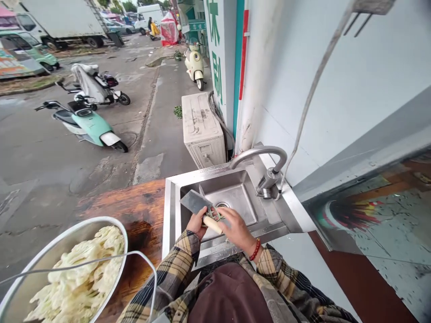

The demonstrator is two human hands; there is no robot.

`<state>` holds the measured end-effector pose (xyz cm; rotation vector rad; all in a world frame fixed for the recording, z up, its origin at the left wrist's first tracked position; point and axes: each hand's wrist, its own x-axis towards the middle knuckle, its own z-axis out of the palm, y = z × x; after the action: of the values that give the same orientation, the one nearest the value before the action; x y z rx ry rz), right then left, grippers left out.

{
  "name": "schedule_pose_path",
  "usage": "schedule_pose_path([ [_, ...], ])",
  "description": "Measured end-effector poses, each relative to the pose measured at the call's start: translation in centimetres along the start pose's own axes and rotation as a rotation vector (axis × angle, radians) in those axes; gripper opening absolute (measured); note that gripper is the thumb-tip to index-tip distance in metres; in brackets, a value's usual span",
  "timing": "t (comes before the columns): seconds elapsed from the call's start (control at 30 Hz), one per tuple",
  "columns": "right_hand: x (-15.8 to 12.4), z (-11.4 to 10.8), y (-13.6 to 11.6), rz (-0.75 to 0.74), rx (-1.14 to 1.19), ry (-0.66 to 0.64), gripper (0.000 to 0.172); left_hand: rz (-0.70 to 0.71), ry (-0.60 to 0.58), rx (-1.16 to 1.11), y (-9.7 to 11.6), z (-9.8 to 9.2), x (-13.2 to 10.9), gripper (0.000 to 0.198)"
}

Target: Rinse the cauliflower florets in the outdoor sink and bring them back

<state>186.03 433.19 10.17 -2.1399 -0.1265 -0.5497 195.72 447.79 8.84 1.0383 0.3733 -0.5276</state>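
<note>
A cleaver point(193, 202) with a broad grey blade and a pale wooden handle point(213, 224) is held tilted over the steel sink point(247, 190). My left hand point(198, 224) is closed round it where blade and handle meet, thumb on top. My right hand point(237, 229), with a red bead bracelet point(255, 249) at the wrist, has its fingers bent over a green looped tool point(214, 212) lying against the handle. That tool is partly hidden, so its kind is unclear. The right thumb is close to the handle's end.
A curved faucet point(269, 177) stands at the sink's right. On the wooden table point(144, 202) at left sits a metal bowl point(117, 222) of cauliflower pieces point(81, 273), a grey cable point(84, 264) crossing above it. A plug point(373, 6) hangs at upper right. Scooters point(89, 121) stand beyond.
</note>
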Motion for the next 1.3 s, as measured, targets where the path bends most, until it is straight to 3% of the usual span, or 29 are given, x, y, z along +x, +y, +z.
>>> schedule_pose_path([
  [0.13, -0.5, -4.4, 5.5, 0.229, -0.246, 0.337, 0.042, -0.03, 0.05, 0.057, -0.2, -0.5, 1.3, 0.008],
  [0.2, -0.9, -5.3, 8.0, 0.247, -0.377, 0.263, 0.05, -0.055, 0.051, 0.069, -0.5, -0.2, 1.7, 0.007],
  [0.27, -1.3, -5.1, 9.7, 0.249, -0.482, 0.079, 0.055, -0.077, 0.02, 0.06, -0.8, 0.3, 2.0, 0.007],
  [0.37, -2.0, -4.1, 10.8, 0.247, -0.544, -0.177, 0.049, -0.076, -0.037, 0.03, -1.1, 1.3, 2.7, 0.007],
  [0.43, -2.2, -3.7, 11.0, 0.255, -0.496, -0.213, 0.042, -0.065, -0.05, 0.01, -1.1, 1.9, 3.3, 0.006],
  [0.5, -1.9, -3.4, 10.8, 0.299, -0.35, -0.152, 0.037, -0.061, -0.055, -0.004, -1.2, 2.5, 3.8, 0.006],
  [0.57, -1.1, -2.6, 10.3, 0.419, -0.083, -0.083, 0.035, -0.063, -0.065, -0.011, -1.3, 3.0, 4.2, 0.006],
  [0.67, 0.6, -0.4, 9.1, 0.673, 0.519, -0.054, 0.035, -0.054, -0.09, 0.004, -1.7, 3.9, 4.3, 0.01],
  [0.73, 1.6, 1.4, 8.1, 0.76, 0.853, -0.033, 0.039, -0.041, -0.137, 0.025, -1.8, 4.4, 3.9, 0.017],
  [0.87, 2.7, 3.3, 6.4, 0.816, 1.173, -0.051, 0.044, -0.089, -0.322, 0.062, -1.7, 4.8, 2.7, 0.04],
  [0.97, 3.1, 3.2, 6.0, 0.819, 1.214, -0.103, 0.046, -0.148, -0.34, 0.069, -1.3, 4.3, 2.5, 0.045],
  [1.13, 4.0, 1.5, 6.6, 0.719, 0.923, -0.01, 0.045, -0.024, -0.112, -0.079, 0.0, 2.1, 3.5, 0.035],
  [1.23, 4.5, 1.2, 6.7, 0.71, 0.835, -0.015, 0.044, -0.043, 0.051, 0.011, -0.2, 1.3, 3.7, 0.026],
  [1.3, 4.7, 1.8, 6.4, 0.725, 0.82, -0.029, 0.043, -0.039, 0.069, 0.074, -1.0, 1.3, 3.5, 0.019],
])
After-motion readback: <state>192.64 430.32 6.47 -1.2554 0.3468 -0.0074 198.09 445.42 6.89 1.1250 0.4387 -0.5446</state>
